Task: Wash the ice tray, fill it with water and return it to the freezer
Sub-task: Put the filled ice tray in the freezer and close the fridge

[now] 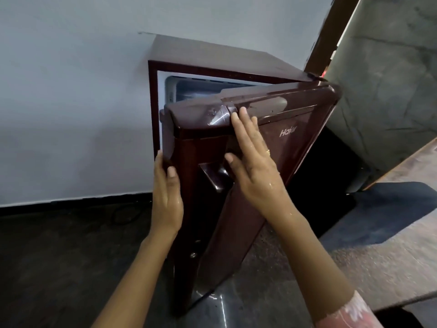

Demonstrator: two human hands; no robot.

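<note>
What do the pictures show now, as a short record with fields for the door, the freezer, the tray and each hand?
fridge door: maroon, partly open
freezer compartment: visible at the top, behind the door
ice tray: not in view
left hand: holds the door's free edge between thumb and fingers
right hand: flat on the door's front, fingers straight, wet
</note>
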